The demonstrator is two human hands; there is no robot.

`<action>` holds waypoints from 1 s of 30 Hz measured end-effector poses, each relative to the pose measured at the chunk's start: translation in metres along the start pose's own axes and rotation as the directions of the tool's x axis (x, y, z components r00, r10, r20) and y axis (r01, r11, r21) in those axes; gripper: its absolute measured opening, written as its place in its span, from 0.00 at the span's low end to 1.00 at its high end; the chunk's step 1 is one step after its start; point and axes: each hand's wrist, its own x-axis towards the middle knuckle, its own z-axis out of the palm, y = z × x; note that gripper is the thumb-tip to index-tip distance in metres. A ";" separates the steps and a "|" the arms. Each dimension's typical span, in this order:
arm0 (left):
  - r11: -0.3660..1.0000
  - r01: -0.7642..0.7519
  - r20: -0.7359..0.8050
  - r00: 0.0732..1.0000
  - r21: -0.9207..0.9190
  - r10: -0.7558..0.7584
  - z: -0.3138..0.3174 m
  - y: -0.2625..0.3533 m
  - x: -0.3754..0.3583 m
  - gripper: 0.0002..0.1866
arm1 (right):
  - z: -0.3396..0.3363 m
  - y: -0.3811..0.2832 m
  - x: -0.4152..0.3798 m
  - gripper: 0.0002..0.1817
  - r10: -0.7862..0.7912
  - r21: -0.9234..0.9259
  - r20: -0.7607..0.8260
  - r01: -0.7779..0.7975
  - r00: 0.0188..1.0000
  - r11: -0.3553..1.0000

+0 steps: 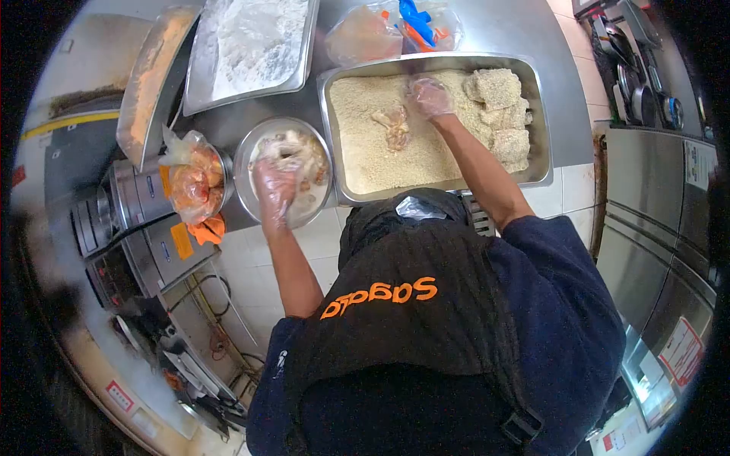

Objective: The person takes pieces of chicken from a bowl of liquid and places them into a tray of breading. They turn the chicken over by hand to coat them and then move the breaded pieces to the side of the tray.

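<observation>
My left hand [275, 188], in a clear plastic glove, reaches into a round metal bowl [245, 199] of white batter. Its fingers curl against a batter-coated piece of meat [293, 150] and are partly hidden by it. My right hand [430, 99], also gloved, is low over the breadcrumbs [380, 167] in a large steel tray [541, 114]. Its fingers are curled in, and what they hold cannot be made out. A wet, partly bare piece of meat [395, 128] lies on the crumbs just left of that hand. Crumb-coated pieces [508, 121] sit along the tray's right side.
A tray of white flour [258, 45] stands at the back left, beside a long container [152, 91] with orange residue. Left of the bowl is a plastic bag of orange-coloured food [196, 182]. More plastic bags [369, 34] lie behind the crumb tray. A steel refrigerator [646, 220] stands right.
</observation>
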 end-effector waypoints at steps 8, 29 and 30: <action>0.805 0.357 0.075 0.894 0.473 -0.441 -0.036 -0.061 -0.026 0.25 | -0.029 0.027 -0.045 0.17 0.339 -0.167 0.498 -0.296 0.798 0.941; 0.849 0.128 0.582 0.675 0.512 -0.453 0.020 -0.081 -0.022 0.25 | -0.092 -0.024 -0.061 0.23 0.134 0.663 0.610 -0.596 0.781 0.453; 0.856 0.196 0.518 0.724 0.479 -0.456 0.013 -0.062 -0.024 0.23 | -0.091 -0.028 -0.044 0.23 0.130 0.666 0.608 -0.593 0.783 0.454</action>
